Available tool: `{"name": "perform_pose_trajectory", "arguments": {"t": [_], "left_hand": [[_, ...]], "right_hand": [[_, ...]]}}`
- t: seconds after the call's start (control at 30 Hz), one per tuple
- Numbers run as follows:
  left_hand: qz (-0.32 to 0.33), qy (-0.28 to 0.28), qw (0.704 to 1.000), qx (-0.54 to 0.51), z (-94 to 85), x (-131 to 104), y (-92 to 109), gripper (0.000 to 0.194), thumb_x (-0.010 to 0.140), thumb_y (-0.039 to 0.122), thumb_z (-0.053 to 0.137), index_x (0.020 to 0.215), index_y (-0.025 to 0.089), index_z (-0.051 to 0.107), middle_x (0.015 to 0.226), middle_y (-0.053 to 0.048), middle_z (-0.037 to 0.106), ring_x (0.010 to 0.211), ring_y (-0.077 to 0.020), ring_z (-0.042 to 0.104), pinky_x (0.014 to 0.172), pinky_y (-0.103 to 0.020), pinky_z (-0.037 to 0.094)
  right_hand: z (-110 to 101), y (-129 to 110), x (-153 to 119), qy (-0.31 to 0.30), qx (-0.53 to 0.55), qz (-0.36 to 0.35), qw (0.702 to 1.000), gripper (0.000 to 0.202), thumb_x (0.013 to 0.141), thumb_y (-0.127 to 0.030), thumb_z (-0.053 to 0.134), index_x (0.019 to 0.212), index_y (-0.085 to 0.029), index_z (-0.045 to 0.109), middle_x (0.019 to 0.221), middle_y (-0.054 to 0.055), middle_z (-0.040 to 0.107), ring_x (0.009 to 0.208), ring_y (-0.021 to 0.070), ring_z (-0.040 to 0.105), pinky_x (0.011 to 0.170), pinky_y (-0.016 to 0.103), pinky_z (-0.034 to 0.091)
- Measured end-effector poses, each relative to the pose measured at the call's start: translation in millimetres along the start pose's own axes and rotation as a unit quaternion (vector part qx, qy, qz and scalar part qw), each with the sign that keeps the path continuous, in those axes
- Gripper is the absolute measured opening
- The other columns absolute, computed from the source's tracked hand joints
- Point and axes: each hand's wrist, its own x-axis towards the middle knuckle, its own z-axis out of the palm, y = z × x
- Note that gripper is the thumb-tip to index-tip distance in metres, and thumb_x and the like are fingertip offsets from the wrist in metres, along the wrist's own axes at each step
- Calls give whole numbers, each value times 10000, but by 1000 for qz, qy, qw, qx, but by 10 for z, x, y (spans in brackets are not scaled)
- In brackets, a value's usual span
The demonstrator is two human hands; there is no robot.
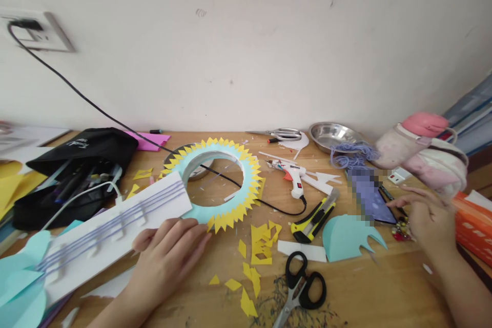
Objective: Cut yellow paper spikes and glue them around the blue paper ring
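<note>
A paper craft lies across the desk. It has a light blue ring (pixel 250 177) edged with yellow paper points, joined to a white board (pixel 156 215) strung with purple yarn (pixel 115 228), and light blue paper petals (pixel 23 282) at the other end. My left hand (pixel 172 251) lies flat beside the board, its fingertips touching the ring's lower edge. On the right, my right hand (pixel 430 220) is at a phone (pixel 371 197), partly blurred out. The index finger reaches to the phone's edge, the other fingers loosely bent, with nothing visible held. Small shiny beads or charms (pixel 403 228) lie beneath this hand.
Scissors (pixel 298 292), a yellow utility knife (pixel 315 218) and a glue gun (pixel 294 177) with its cord lie mid-desk. Yellow scraps (pixel 261 243) and a light blue cutout (pixel 348 238) surround them. Behind are a metal bowl (pixel 326 133) and pink bottle (pixel 403 138); a black pouch (pixel 107 146) sits left.
</note>
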Motion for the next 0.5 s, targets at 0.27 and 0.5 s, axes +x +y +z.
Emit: {"name": "perform_pose_trajectory", "arguments": {"t": [0.27, 0.5], "left_hand": [[5, 1, 1000, -1, -2, 5, 0, 114, 985, 160, 544, 1062, 205, 615, 875, -60, 690, 820, -233, 634, 718, -370, 472], [1, 3, 1000, -1, 7, -7, -7, 126, 970, 152, 561, 1054, 203, 640, 877, -53, 699, 808, -231, 637, 698, -367, 468]], "right_hand": [[7, -64, -7, 21, 78, 9, 997, 365, 716, -353, 324, 452, -289, 568, 636, 66, 702, 894, 336, 712, 918, 565, 462], [24, -99, 0, 14, 81, 39, 996, 398, 725, -388, 311, 471, -280, 597, 681, 80, 719, 920, 341, 704, 949, 593, 420]]}}
